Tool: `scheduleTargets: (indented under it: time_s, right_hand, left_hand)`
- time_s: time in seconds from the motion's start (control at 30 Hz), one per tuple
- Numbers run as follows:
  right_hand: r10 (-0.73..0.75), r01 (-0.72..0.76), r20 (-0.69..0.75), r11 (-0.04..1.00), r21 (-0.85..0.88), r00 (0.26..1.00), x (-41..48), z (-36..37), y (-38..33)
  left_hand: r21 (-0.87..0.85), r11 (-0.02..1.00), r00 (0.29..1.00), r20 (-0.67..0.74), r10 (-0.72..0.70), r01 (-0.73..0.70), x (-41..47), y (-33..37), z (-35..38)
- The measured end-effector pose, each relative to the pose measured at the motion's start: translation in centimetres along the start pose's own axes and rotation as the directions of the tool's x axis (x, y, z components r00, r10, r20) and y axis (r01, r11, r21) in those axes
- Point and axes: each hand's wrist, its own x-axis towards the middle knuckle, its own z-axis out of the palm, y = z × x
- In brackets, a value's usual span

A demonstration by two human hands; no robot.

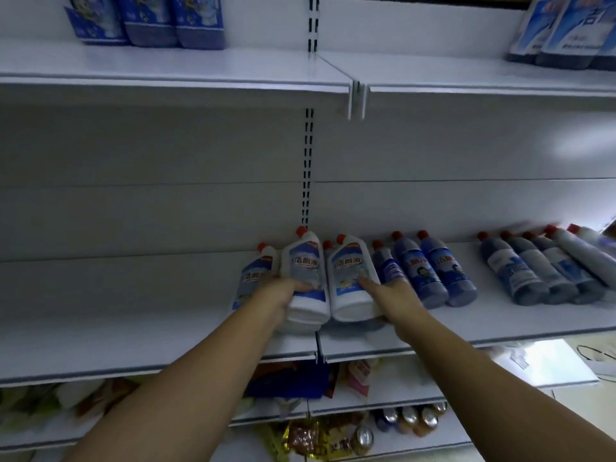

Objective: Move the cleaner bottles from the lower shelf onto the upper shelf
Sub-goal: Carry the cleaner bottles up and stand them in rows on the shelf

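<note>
White shelving (pixel 166 328) backs red-capped white bottles (pixel 306 278), one gripped by each hand's fingers (pixel 301 287).

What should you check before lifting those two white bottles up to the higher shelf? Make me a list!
1. Left hand grips its white bottle: ok, fingers wrap the lower body.
2. Right hand grips the other white bottle: ok, fingers lie on its front and base.
3. Red caps on both held bottles: ok, both in place.
4. Free room on the upper shelf above: ok, a wide bare stretch between the packs.
5. Neighbouring blue bottles out of the way: cannot tell, they stand close beside the right hand.
6. Bottle behind the left hand steady: cannot tell.
</note>
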Motion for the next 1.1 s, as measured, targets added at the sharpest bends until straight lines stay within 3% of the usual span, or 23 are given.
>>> scheduleTargets:
  time_s: [0.07,0.2,0.53,0.7,0.83,1.1]
  right_hand:
    - [0.02,-0.04,0.183,0.993,0.111,0.983,-1.4,0.9,0.0]
    - [-0.05,-0.099,0.486,0.956,0.277,0.872,-4.6,4.1,-0.3]
    - [-0.318,0.289,0.813,0.938,0.193,0.488,-19.5,19.0,-4.9]
    - [-0.439,0.364,0.839,0.875,0.319,0.321,-28.1,23.9,-9.2]
    - [-0.582,0.425,0.784,0.779,0.461,0.218,-32.2,25.3,-14.1]
    - [-0.795,0.588,0.591,0.544,0.599,0.134,-33.3,24.7,-28.8]
  left_hand:
    - [-0.086,0.996,0.999,0.034,0.017,-0.014,-1.6,-0.7,-2.2]
    - [-0.194,0.98,0.997,0.064,0.045,-0.032,-6.8,-1.9,-8.8]
    - [-0.239,0.893,0.902,-0.306,0.304,-0.382,-25.2,-7.2,-29.3]
    - [-0.187,0.803,0.773,-0.46,0.437,-0.566,-33.7,-6.5,-35.6]
    - [-0.112,0.742,0.688,-0.486,0.54,-0.661,-37.7,-3.2,-37.9]
    - [-0.019,0.56,0.504,-0.461,0.731,-0.828,-39.5,9.6,-41.6]
